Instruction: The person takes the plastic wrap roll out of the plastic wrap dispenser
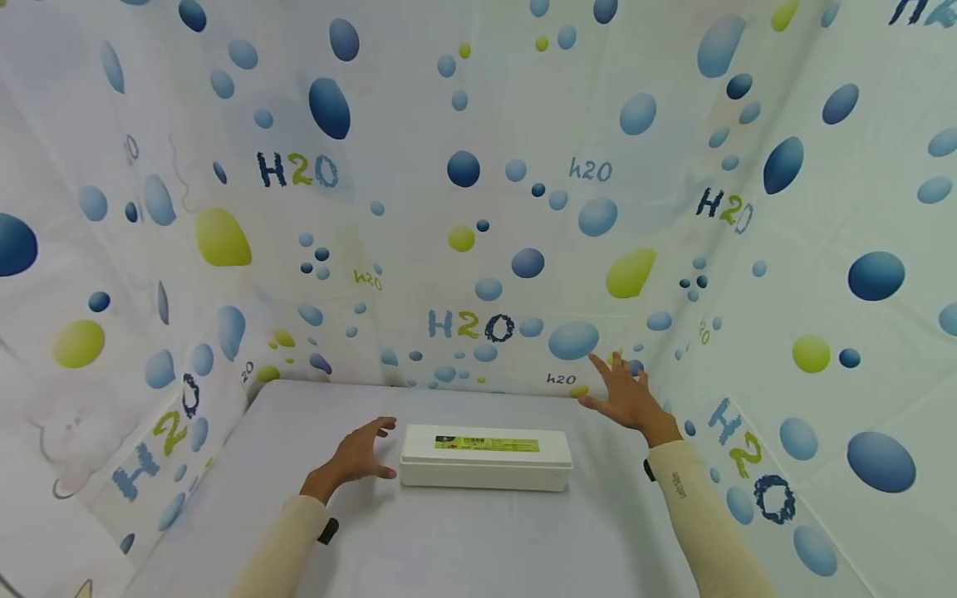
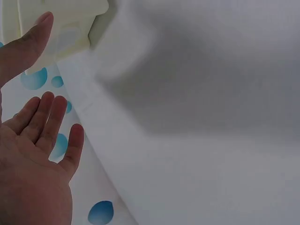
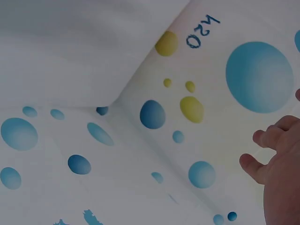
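A long white lidded box (image 1: 486, 472) with a green label (image 1: 486, 443) lies on the white table, its lid on. Just off the box's left end is my left hand (image 1: 360, 453), thumb and fingers spread apart with nothing between them. The left wrist view shows the palm of that hand (image 2: 35, 154) and one end of the box (image 2: 70, 28) beyond the thumb. My right hand (image 1: 628, 397) is raised beyond the box's right end, near the table's back edge, fingers spread. Only part of the right hand (image 3: 283, 164) shows in the right wrist view, holding nothing.
The white table (image 1: 478, 548) carries the box near its middle. White curtains (image 1: 404, 249) printed with blue and green drops and H2O lettering hang behind the table and on both sides. Dark bands (image 1: 328, 531) circle both wrists over pale sleeves.
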`<state>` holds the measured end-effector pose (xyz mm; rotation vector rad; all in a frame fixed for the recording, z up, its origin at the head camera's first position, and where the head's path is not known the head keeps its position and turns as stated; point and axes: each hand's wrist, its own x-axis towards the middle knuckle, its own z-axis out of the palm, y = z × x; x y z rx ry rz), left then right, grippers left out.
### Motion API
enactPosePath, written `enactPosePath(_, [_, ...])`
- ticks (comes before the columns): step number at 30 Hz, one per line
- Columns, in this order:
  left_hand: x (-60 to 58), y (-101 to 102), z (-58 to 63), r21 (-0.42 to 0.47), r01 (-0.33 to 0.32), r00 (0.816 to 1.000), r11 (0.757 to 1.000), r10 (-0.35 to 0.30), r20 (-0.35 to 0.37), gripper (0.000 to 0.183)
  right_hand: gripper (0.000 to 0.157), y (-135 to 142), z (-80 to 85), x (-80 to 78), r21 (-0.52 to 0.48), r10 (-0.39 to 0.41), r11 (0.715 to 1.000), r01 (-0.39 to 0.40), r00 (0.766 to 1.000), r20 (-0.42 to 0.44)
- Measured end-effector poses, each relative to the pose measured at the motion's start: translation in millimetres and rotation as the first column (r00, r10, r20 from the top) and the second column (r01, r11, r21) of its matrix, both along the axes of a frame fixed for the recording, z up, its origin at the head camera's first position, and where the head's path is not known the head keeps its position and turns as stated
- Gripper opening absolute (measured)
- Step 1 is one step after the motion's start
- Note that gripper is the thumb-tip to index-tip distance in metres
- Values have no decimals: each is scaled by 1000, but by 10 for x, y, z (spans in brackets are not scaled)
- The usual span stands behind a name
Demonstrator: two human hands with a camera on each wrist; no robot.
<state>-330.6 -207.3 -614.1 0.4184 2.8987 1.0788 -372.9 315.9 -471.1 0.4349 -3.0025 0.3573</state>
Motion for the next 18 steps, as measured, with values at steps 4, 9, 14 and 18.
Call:
enactPosePath(4, [34,83,-98,43,-27,1000,999,26,10,103,95,-6,-11,-8,7,2,1000,-2,1000,7])
enactPosePath(9, [107,207,-166,85,-39,999,996,37,29,102,94,-28,-7,-3,28,9,1000,-9,1000,0])
enactPosePath(14, [151,268,-226,106,-65,997,992,59,59,100,97,-100,-67,40,18,11,1000,-12,999,41])
enactPosePath(18, [152,300,-313,123,-70,997,990,66,39,98,99,-151,-163,88,-2,44,999,-44,997,60])
